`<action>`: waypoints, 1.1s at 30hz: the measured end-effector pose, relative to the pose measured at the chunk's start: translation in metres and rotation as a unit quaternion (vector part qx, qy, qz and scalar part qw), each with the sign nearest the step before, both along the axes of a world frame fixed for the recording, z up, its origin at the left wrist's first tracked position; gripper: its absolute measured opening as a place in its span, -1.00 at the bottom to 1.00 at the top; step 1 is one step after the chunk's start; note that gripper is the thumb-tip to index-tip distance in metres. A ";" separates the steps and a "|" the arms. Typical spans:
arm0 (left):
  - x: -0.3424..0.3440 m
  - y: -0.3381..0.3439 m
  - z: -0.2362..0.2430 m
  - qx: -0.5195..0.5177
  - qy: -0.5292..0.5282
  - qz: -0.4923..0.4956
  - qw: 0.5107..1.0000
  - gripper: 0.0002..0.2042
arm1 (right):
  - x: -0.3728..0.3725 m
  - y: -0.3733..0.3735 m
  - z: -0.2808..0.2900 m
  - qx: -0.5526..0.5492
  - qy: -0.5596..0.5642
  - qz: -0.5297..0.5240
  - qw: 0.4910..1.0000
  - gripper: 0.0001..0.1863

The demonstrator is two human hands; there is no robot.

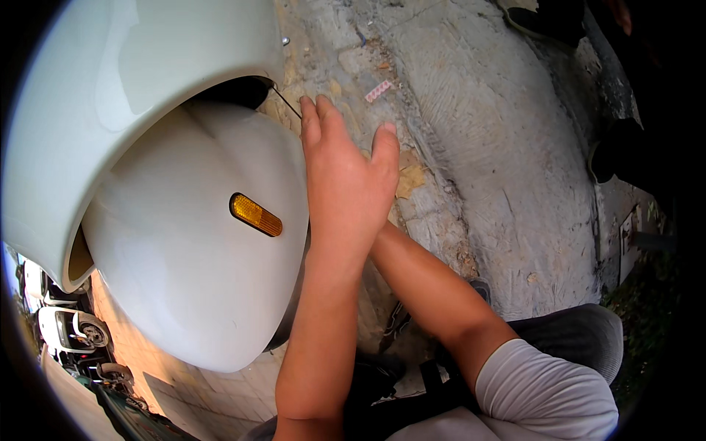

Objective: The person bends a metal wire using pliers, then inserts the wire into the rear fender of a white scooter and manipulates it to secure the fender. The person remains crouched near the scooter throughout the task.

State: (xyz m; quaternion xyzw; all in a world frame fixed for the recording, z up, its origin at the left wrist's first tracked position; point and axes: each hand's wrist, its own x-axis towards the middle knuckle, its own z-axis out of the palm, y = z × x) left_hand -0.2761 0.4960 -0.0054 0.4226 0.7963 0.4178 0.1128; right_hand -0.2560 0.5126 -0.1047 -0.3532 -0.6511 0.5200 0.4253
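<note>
My left hand [342, 165] is beside the right edge of a glossy white front mudguard [184, 242]. Its back faces up, with the fingers stretched forward and the thumb spread to the right. Whether the fingers touch the mudguard cannot be made out. A thin dark rod or cable [287, 101] runs from under the white body panel [140, 59] to behind these fingers. An oval amber reflector [255, 214] is fixed to the mudguard. My right forearm [434, 290] passes behind my left wrist, which hides my right hand and anything in it.
A pink and white strip [378, 91] and a dry leaf [409, 181] lie on rough concrete [507, 169]. Another person's dark shoes [604, 151] are at the far right. Parked motor scooters [73, 329] stand at lower left, beyond brick paving.
</note>
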 end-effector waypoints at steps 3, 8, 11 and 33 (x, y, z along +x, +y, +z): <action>0.003 -0.005 0.002 0.005 -0.006 -0.009 1.000 -0.25 | 0.004 -0.003 0.001 0.002 -0.005 -0.007 1.000 -0.76; 0.006 -0.010 0.012 0.011 -0.015 -0.003 1.000 -0.27 | 0.010 0.015 0.012 -0.417 0.278 0.185 0.845 -0.75; 0.007 -0.014 0.012 0.036 -0.019 -0.018 0.999 -0.29 | 0.008 0.029 0.009 -0.474 0.344 0.243 0.773 -0.74; 0.024 -0.024 0.017 0.041 -0.003 -0.051 0.998 -0.32 | 0.001 0.000 0.025 -0.217 0.273 0.095 0.932 -0.69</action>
